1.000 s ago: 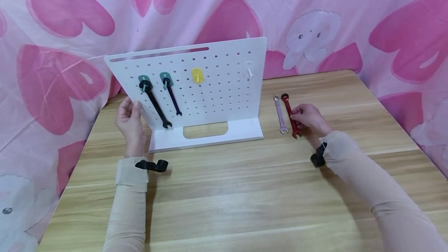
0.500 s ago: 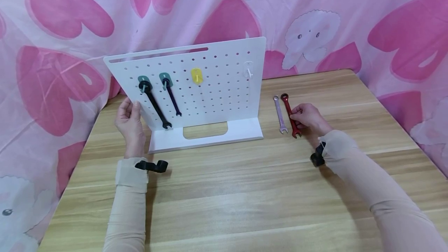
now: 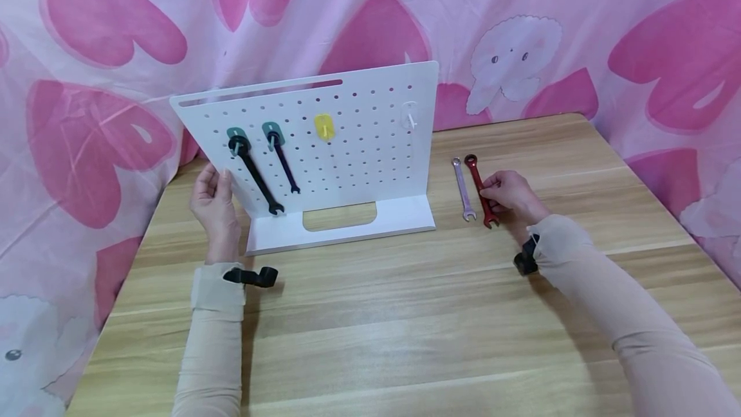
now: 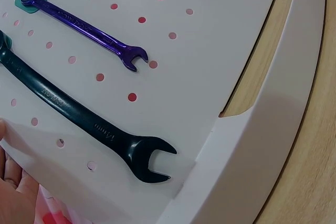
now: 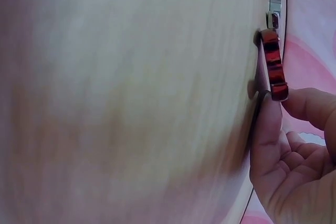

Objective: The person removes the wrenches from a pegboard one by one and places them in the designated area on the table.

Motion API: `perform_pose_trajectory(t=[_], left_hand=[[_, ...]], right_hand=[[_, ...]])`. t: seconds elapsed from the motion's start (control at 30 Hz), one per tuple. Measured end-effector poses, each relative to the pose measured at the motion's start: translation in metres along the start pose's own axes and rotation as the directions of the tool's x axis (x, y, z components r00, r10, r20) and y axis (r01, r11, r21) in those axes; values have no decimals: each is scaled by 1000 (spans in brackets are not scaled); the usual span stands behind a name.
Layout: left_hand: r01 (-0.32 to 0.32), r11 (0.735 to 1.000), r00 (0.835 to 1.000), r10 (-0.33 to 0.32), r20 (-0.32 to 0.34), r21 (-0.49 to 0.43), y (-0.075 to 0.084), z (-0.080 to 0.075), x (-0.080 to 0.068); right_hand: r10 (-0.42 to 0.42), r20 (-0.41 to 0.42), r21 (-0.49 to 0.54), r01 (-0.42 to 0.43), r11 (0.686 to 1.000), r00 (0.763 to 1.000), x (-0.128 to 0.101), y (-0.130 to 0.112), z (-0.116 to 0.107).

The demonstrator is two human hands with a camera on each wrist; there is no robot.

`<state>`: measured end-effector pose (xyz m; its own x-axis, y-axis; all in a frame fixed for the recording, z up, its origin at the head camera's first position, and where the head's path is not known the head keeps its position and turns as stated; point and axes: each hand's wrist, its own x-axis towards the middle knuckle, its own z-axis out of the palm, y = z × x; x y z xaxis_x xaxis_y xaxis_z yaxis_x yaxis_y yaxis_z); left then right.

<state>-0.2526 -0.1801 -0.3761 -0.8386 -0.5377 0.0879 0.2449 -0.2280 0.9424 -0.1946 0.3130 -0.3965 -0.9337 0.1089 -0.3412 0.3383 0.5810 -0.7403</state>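
Observation:
At the pegboard's left edge my left hand [image 3: 215, 204] grips the white pegboard [image 3: 359, 147], thumb towards its front. My right hand [image 3: 512, 195] pinches a red combination wrench [image 3: 480, 188] by the side of its handle; the wrench lies on the table. In the right wrist view, thumb and forefinger meet at the red wrench [image 5: 274, 66]. A lilac wrench [image 3: 464, 188] lies just left of it. On green hooks hang a large black wrench [image 4: 68, 103] and a smaller dark purple wrench [image 4: 84, 27], open ends down.
A yellow hook [image 3: 325, 127] and a clear hook [image 3: 409, 116] on the pegboard bear nothing. The board's base has a slot and stands on the wooden table [image 3: 370, 327]. A pink patterned curtain [image 3: 370, 24] hangs behind.
The head view has shifted very slightly. Both hands, the pegboard and the wrenches hold their places.

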Motion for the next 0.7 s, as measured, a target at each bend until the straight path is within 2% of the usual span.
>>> perform_pose_trajectory(t=[0.43,0.7], left_hand=[[-1,1000,1000,1,2,31,-1,-1,-1],[-16,1000,1000,16,2,15,0,0,-1]], right_hand=[[17,9,11,-17,1000,1000,-2,-1,-1],[20,11,8,-20,1000,1000,-2,-1,-1]])
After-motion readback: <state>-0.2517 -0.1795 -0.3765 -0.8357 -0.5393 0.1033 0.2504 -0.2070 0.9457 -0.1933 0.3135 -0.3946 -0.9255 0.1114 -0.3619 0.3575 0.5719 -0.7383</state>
